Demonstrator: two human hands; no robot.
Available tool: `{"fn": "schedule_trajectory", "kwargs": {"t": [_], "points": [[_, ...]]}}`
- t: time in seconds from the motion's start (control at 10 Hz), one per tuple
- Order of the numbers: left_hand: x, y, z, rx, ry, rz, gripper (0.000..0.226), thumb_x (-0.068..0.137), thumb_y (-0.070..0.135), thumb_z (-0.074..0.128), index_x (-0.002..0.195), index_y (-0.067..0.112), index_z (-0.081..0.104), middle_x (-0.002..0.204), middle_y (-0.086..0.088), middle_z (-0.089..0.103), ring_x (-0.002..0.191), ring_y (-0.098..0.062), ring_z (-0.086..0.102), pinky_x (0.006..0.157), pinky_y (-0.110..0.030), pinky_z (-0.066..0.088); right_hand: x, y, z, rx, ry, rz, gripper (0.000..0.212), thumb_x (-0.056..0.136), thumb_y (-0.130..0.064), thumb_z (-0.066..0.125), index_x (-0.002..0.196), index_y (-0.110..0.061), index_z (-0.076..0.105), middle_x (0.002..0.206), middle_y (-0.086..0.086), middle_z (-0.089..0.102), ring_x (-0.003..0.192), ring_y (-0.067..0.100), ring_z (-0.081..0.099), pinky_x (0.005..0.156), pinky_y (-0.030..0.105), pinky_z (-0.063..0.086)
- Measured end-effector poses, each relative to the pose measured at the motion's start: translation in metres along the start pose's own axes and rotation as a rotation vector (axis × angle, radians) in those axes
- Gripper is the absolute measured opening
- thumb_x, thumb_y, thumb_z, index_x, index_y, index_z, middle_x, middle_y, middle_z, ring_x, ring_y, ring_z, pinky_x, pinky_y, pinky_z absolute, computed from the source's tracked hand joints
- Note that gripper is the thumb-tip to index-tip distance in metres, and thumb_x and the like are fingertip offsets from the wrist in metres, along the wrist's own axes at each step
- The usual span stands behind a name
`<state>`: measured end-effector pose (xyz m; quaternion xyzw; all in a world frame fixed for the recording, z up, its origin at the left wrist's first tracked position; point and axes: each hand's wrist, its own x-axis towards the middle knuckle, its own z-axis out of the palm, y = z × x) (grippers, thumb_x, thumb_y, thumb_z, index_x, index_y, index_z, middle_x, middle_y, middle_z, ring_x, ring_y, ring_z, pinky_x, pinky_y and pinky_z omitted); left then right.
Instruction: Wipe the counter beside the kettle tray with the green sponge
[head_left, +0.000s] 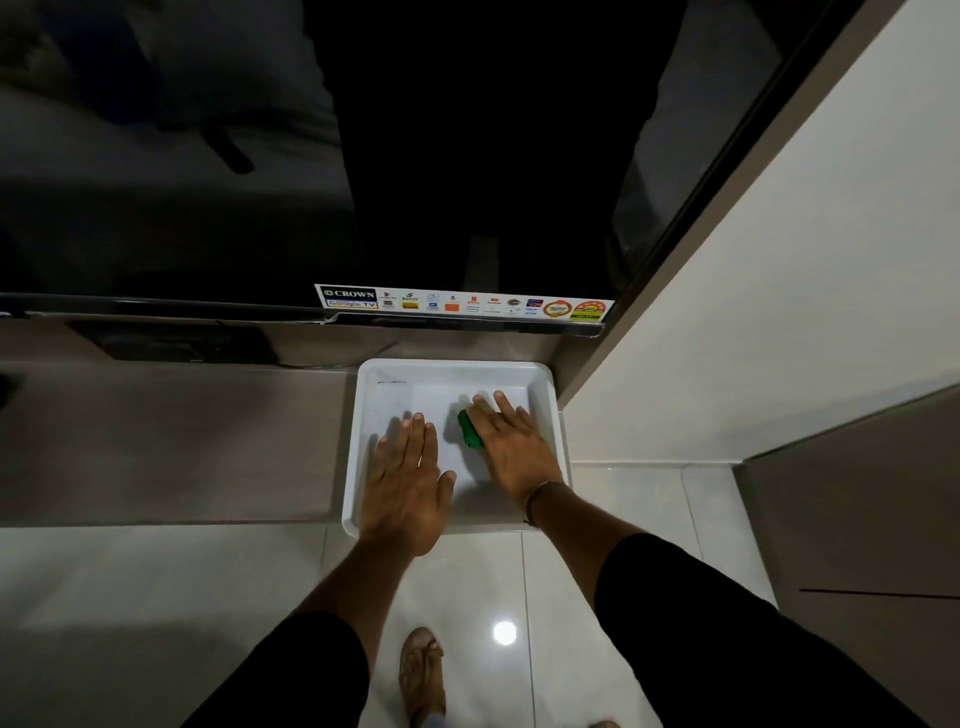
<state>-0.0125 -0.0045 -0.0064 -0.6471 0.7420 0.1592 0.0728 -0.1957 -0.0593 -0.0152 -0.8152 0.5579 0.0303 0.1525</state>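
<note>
pressing flat on the green sponge (470, 429), the right hand (511, 448) lies inside the white tray (545, 387), toward the tray's right wall. its fingers (506, 408) are stretched out and lie nearly straight over the sponge, so the grip is not curled round it; the palm and fingers bear down on it from above. only the sponge's left edge shows past the hand, and that edge rests on the tray floor, near the middle of the tray. a thin band (535, 499) sits on the right wrist, over the tray's near rim.

the left hand (408, 478) is spread flat and open on the tray floor, in the tray's left half, holding nothing. its fingertips point toward the tray's far wall and its thumb reaches toward the right hand, with a bare strip of tray between the two hands. the heel of this hand covers the tray's near rim.

the tray sits on the grey desk (182, 441), at the desk's right end, and its near edge juts slightly past the desk's front edge. behind the tray stands a dark tv (363, 156), with a sticker strip (462, 304) along its lower edge just beyond the tray's far wall. right of the tray rises a white wall (779, 312). below the tray's near edge lies a glossy tiled floor (156, 582), where a sandalled foot (422, 675) shows between the black sleeves (727, 634).
</note>
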Motion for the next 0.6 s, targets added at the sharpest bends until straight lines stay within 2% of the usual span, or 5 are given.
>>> {"fn": "schedule_trajectory", "kwargs": {"t": [0.1,0.3,0.6], "points": [[0.001,0.001,-0.003,0.029,-0.004,0.008,0.072,0.108,0.051,0.013,0.162,0.010,-0.014,0.172,-0.016,-0.021,0.157,-0.034,-0.021,0.130,-0.053,0.004,-0.004,-0.013,0.015,0.003,-0.037,0.027,0.077,0.107,-0.031,0.051,0.166,-0.023,0.003,0.175,0.001,0.000,0.159,0.029,-0.012,0.130,0.053,0.001],[0.003,-0.001,-0.007,0.053,-0.011,0.026,0.074,0.109,0.052,0.015,0.162,0.009,-0.014,0.172,-0.017,-0.021,0.157,-0.035,-0.020,0.130,-0.053,0.004,-0.005,-0.015,0.020,-0.001,-0.081,0.057,0.084,0.103,-0.063,0.031,0.165,-0.021,-0.007,0.174,0.003,-0.011,0.158,0.031,-0.017,0.128,0.054,-0.005],[0.000,0.007,-0.011,0.070,0.043,0.055,0.074,0.108,0.053,0.014,0.162,0.011,-0.013,0.172,-0.014,-0.019,0.158,-0.032,-0.020,0.130,-0.053,0.005,-0.010,-0.012,0.006,0.095,-0.052,0.028,0.086,0.102,-0.065,0.034,0.165,-0.021,-0.006,0.174,0.006,-0.011,0.158,0.032,-0.017,0.128,0.059,0.001]]}}
